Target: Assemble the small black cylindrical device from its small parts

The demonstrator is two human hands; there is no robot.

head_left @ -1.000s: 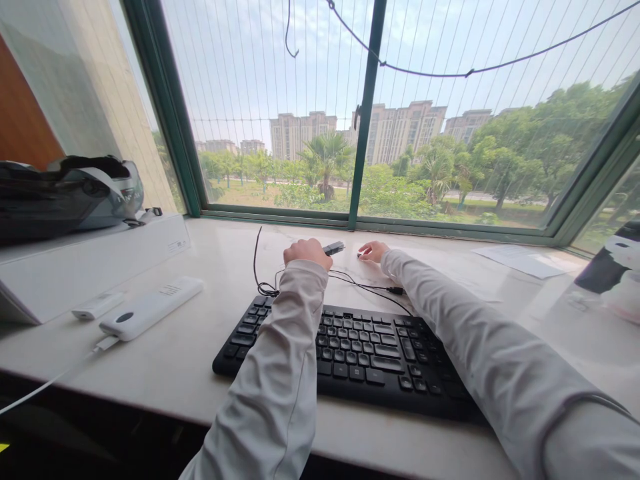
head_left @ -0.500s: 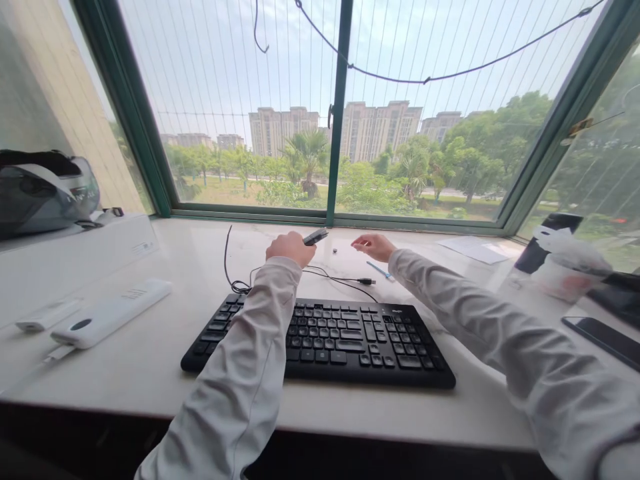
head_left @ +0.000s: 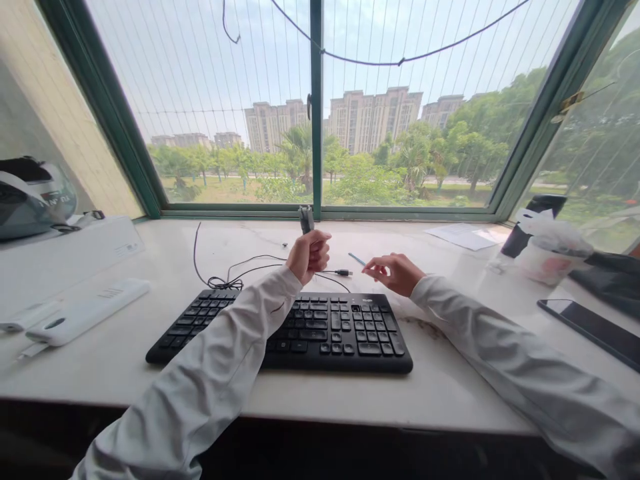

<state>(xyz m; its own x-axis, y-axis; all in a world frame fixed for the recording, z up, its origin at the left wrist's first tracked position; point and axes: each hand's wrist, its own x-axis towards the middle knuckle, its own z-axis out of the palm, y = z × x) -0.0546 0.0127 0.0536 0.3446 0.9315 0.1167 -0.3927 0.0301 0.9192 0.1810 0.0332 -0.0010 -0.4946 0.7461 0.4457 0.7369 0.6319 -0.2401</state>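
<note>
Grey tool (head_left: 305, 218) upright in my closed left hand (head_left: 310, 256), above the black keyboard (head_left: 280, 330); right hand (head_left: 395, 272) loosely open beside it, and I judge its trailing cable (head_left: 235, 273) could snag.
</note>
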